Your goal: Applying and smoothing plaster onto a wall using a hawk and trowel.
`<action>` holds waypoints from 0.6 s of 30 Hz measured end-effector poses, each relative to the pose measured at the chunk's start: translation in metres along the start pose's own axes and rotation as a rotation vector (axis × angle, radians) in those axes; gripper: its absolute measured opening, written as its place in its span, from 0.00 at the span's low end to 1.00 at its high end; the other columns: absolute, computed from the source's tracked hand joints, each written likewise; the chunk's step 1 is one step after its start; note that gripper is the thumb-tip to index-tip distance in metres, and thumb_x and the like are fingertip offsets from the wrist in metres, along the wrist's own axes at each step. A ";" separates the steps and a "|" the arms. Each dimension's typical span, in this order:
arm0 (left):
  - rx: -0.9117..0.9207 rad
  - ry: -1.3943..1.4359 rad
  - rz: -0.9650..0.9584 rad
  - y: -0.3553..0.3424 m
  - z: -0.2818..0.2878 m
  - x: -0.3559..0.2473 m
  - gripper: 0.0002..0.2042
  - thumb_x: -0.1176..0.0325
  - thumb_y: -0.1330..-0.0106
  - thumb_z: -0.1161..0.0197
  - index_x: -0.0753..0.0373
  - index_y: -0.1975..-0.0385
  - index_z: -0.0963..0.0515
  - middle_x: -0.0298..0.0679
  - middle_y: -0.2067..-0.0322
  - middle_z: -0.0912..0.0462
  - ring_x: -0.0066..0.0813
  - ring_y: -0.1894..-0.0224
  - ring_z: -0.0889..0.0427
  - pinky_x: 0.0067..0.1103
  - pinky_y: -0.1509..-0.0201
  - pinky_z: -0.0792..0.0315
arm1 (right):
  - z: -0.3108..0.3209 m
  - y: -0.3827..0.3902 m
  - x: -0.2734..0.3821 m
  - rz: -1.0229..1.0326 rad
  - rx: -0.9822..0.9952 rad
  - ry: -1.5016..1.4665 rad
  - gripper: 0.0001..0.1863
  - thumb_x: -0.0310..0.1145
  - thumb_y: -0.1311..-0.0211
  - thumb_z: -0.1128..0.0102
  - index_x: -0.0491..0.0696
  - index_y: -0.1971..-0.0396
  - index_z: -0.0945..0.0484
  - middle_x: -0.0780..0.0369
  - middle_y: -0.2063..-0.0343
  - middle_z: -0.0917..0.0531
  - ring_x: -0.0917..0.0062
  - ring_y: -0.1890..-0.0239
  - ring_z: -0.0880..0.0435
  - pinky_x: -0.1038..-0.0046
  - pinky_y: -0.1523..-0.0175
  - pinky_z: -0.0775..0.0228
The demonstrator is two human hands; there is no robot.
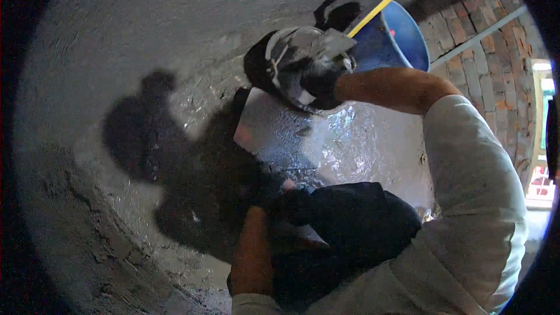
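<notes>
My right hand (322, 86), in a dark glove, reaches over a mortar-smeared bucket (279, 52) and looks closed on a trowel. The trowel's flat grey blade (335, 42) shows above the bucket's mouth; its handle is hidden by the hand. Low in the middle, my left hand (273, 189), also dark-gloved, is in deep shadow by the near edge of a wet, grey flat panel (274, 125). The left fingers are mostly lost in the dark, and whether they grip the panel is unclear.
A blue barrel (408, 35) stands behind the bucket, with a long yellow bar (391, 0) slanting in front. Grey plastered wall (134, 29) fills the left and back. At right are bare brickwork (484, 58) and a pale pipe (481, 36). Wet floor (373, 151) shines nearby.
</notes>
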State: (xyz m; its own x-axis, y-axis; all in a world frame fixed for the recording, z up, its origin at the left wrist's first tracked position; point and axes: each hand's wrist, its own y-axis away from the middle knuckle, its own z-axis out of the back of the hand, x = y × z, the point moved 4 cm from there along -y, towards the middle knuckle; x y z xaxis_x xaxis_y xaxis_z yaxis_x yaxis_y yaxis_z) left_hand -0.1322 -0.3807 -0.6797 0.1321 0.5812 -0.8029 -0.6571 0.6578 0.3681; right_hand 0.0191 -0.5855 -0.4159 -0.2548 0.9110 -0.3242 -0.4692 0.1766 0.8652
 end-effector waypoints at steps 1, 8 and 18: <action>-0.020 0.018 -0.008 -0.006 0.008 -0.007 0.18 0.56 0.43 0.44 0.61 0.60 0.24 0.51 0.57 0.24 0.49 0.54 0.26 0.37 0.49 0.33 | -0.007 0.004 -0.007 0.008 -0.004 0.065 0.19 0.45 0.39 0.52 0.52 0.54 0.24 0.60 0.58 0.20 0.72 0.55 0.23 0.67 0.50 0.32; 0.253 -0.463 -0.261 0.001 0.066 -0.067 0.14 0.58 0.41 0.46 0.60 0.62 0.23 0.49 0.59 0.22 0.49 0.58 0.24 0.39 0.52 0.32 | -0.011 -0.054 -0.055 0.038 -0.126 0.001 0.19 0.45 0.39 0.53 0.51 0.54 0.24 0.60 0.59 0.20 0.71 0.55 0.23 0.67 0.50 0.32; 0.070 -0.488 -0.324 -0.007 0.047 -0.026 0.11 0.63 0.41 0.48 0.58 0.66 0.21 0.47 0.67 0.21 0.44 0.62 0.22 0.36 0.58 0.30 | -0.060 -0.061 -0.045 -0.051 -0.377 -0.229 0.20 0.45 0.39 0.55 0.49 0.54 0.25 0.58 0.61 0.20 0.68 0.57 0.22 0.66 0.51 0.31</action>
State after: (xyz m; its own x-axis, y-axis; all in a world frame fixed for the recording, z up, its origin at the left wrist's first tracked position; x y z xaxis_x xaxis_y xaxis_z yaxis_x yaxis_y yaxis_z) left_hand -0.0963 -0.3777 -0.6389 0.6553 0.4876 -0.5769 -0.4777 0.8592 0.1834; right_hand 0.0087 -0.6598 -0.4765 -0.0488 0.9713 -0.2330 -0.7629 0.1144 0.6364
